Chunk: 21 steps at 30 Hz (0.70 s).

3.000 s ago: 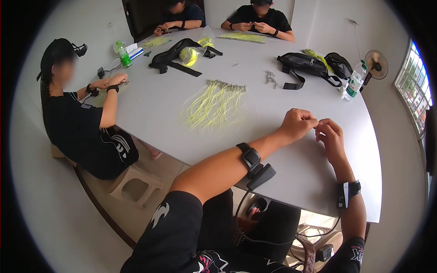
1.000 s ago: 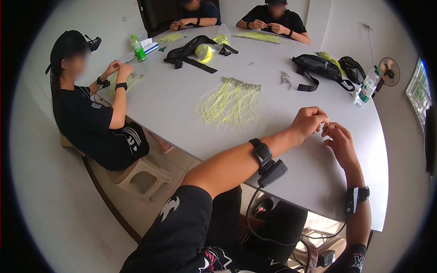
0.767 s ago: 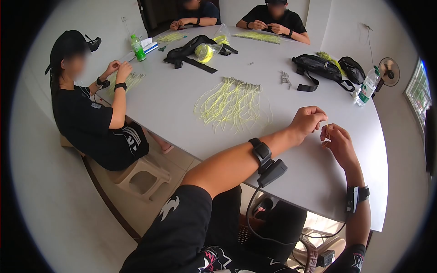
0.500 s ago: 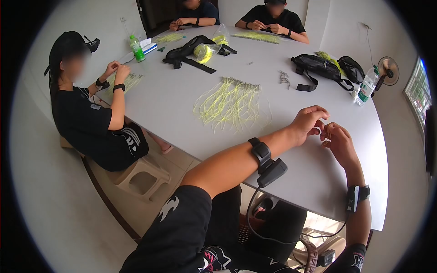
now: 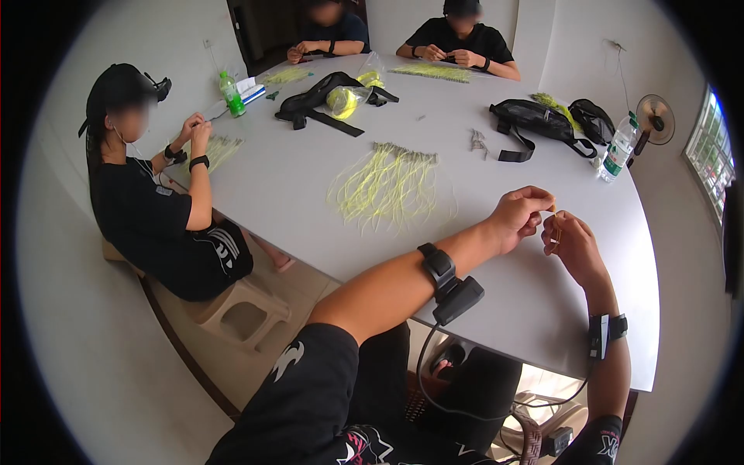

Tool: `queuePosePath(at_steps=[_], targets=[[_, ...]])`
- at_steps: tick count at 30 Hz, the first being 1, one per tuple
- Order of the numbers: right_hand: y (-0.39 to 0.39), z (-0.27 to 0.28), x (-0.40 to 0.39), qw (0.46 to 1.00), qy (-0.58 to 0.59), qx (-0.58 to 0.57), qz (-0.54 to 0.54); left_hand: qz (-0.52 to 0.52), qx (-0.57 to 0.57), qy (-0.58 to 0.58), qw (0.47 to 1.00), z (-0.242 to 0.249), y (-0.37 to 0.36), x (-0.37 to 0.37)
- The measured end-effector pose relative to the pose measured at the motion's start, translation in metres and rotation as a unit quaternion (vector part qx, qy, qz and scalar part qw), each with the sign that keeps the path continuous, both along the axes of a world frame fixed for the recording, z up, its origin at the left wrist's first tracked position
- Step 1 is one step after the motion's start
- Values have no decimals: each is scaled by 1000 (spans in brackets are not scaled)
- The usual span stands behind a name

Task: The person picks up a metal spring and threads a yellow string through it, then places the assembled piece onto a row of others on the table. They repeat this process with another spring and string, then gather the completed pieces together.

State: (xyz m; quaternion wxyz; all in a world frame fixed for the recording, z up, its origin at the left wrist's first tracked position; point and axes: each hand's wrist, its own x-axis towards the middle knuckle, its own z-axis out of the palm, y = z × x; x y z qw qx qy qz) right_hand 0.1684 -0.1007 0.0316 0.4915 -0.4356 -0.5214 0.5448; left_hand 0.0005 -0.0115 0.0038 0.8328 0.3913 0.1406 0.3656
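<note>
Above the near right part of the table, my left hand (image 5: 521, 218) is closed in a pinch at the upper end of a thin yellowish cord (image 5: 556, 231). My right hand (image 5: 575, 246) sits just beside it, fingers curled round the lower part of that cord, which shows as a narrow loop. Any small piece between the fingertips is hidden. Left of my hands lies a bundle of yellow-green cords (image 5: 385, 186), with small grey metal pieces (image 5: 407, 153) lined up along its far end. A few similar loose pieces (image 5: 478, 144) lie farther back.
Black waist bags (image 5: 535, 120) and a water bottle (image 5: 620, 147) stand at the right. Another black bag (image 5: 318, 101), a bagged yellow cord ball (image 5: 342, 101) and a green bottle (image 5: 231, 94) are farther back. Several people (image 5: 151, 178) sit around the table (image 5: 294, 201) handling cords.
My left fingers have closed more tightly at the cord's upper end, and the right fingers have curled in. The view has shifted slightly.
</note>
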Motion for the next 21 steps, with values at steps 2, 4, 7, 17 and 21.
queuePosePath(at_steps=[2, 4, 7, 17, 21], targets=[[-1, 0, -2, 1000, -4, -6, -2, 9, -2, 16, 1000, 1, -1, 0], [-2, 1, -4, 1000, -12, -3, -12, 16, -5, 32, 999, 1, -2, -1], [-1, -1, -3, 1000, -12, 14, -16, 10, -9, 33, 999, 1, -2, 0], [5, -9, 4, 978, -165, 117, -42, -18, -5, 21, 1000, -2, 0, 0], [6, -11, 3, 961, -228, 144, -55, -33, -7, 7, 999, -3, -1, 0]])
